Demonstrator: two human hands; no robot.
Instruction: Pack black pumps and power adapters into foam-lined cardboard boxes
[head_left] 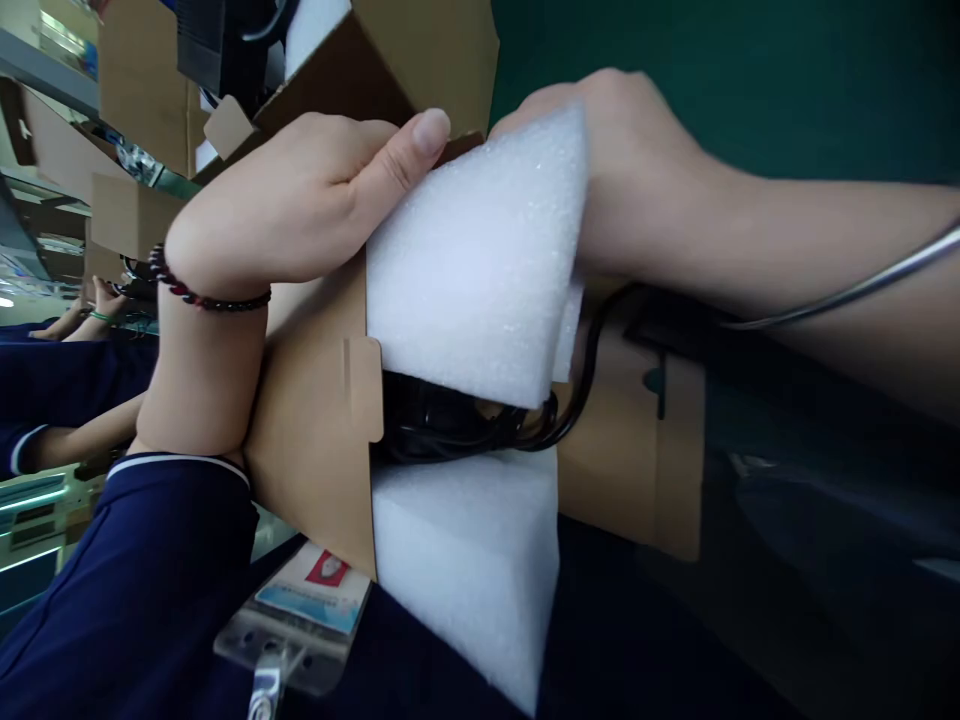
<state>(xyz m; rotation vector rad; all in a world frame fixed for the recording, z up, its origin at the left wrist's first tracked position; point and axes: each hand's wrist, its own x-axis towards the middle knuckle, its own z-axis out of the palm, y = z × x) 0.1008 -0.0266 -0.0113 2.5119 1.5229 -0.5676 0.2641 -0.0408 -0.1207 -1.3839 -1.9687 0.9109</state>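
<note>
A brown cardboard box (315, 400) stands open in front of me, with a bundle of black cable (465, 425) between two pieces of white foam (480, 270). My left hand (307, 200), wearing a dark beaded bracelet, closes over the box's far side, its thumb lying along the foam's edge; its other fingers are mostly hidden. Behind the upper foam piece, my right hand (630, 160) is curled and pressed against it, slightly blurred, with its fingertips out of sight. The lower foam piece (472, 560) sits at the near side. An open flap (630, 440) extends rightward.
Another open carton (442, 60) at the top left holds a black device (225, 45) and white foam. More cardboard (142, 80) stands further left. A co-worker's hand (105, 300) shows at the left edge. A badge (311, 600) hangs below the box. The surface (750, 90) beyond is green.
</note>
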